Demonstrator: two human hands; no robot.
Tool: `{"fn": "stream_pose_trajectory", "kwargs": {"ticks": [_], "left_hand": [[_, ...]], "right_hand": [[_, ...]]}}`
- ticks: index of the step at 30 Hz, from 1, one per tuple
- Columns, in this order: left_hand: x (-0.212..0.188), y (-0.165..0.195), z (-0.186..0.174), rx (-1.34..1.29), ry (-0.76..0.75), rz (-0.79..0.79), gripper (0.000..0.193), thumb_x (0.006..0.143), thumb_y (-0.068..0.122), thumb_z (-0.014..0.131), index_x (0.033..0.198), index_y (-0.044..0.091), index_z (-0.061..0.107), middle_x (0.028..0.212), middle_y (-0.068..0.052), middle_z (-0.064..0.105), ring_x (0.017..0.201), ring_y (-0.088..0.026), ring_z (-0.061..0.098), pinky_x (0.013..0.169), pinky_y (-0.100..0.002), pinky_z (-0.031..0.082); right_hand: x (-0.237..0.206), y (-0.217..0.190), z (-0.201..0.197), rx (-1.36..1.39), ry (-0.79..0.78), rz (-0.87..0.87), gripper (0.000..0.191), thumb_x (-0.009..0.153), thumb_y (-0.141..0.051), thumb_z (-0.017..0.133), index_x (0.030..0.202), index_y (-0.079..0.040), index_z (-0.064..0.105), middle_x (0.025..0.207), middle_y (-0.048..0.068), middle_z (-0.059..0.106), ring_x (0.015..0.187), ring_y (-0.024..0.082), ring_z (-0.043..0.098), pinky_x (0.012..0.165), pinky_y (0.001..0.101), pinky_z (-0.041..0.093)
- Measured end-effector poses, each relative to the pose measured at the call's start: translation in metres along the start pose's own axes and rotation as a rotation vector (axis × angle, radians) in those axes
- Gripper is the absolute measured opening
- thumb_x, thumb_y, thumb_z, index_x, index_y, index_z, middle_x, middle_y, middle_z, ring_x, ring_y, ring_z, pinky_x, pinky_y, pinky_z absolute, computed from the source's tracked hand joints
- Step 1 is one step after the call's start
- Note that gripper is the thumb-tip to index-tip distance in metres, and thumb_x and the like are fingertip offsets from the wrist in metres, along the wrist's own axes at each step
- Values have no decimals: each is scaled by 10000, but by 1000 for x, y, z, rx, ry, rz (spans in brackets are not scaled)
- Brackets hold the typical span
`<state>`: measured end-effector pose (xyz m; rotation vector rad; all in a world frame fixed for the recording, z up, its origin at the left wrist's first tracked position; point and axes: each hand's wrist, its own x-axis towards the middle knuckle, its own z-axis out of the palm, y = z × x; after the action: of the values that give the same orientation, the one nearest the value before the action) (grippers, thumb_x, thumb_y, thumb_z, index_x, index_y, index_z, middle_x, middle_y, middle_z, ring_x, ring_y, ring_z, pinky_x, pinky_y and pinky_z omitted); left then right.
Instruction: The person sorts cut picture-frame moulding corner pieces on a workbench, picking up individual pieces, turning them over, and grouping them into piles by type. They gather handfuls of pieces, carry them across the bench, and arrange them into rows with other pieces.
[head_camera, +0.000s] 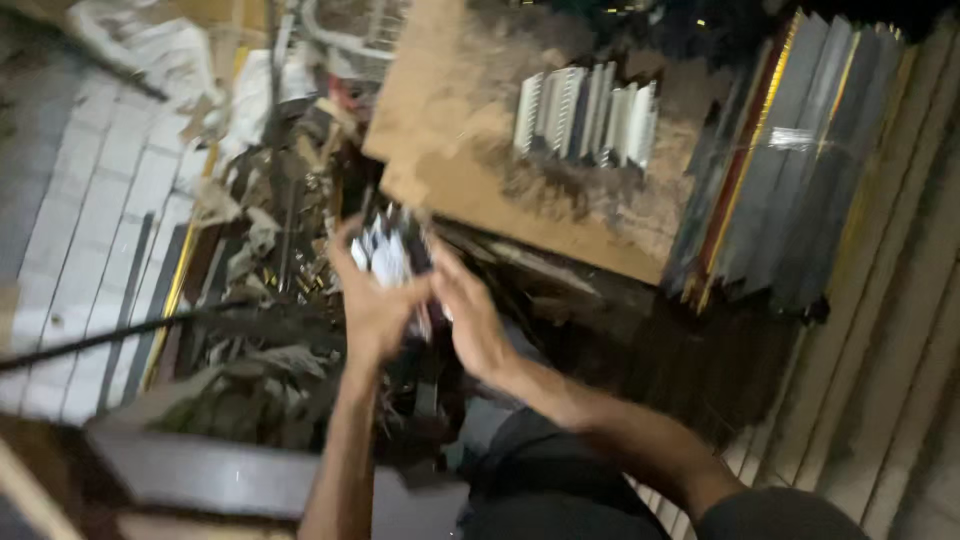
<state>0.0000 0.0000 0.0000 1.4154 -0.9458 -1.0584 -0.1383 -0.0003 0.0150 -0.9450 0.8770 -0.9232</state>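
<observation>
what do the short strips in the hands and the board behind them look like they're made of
Strips, held by left hand and right hand: probably metal, pale with a dull shine, though blurred. Board: looks like wood or pressed board, matte brown, dusty and worn at the edges.

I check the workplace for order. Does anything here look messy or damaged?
Yes. Left of the hands, a pile of scrap strips lies tangled and crisscrossed, while the pale strips on the brown board stand in a neat row.
</observation>
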Motion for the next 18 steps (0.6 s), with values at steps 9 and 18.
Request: {"fn": "stream_pose_trajectory", "kwargs": {"ticks": [9,18], "left_hand": [[212,-35,138,56,-334,-170,1022,672,140,820,1497,-35,245,1367,-214,540,1182,-330,614,996,-422,530],[204,-44,166,656,-250,-17,1156,704,353,944,1572,-3,268,1516,-325,366,1400,-495,358,1155,-544,328]], "right_hand": [[173,1,-112,-118,469,233,851,1005,-499,445,1622,-23,105,1699,190,91,1572,307,121,1233,433,137],[151,-34,-139,-564,298,128,963,998,-530,582,1640,30,133,1742,241,39,1629,363,23,1292,451,81]]}}
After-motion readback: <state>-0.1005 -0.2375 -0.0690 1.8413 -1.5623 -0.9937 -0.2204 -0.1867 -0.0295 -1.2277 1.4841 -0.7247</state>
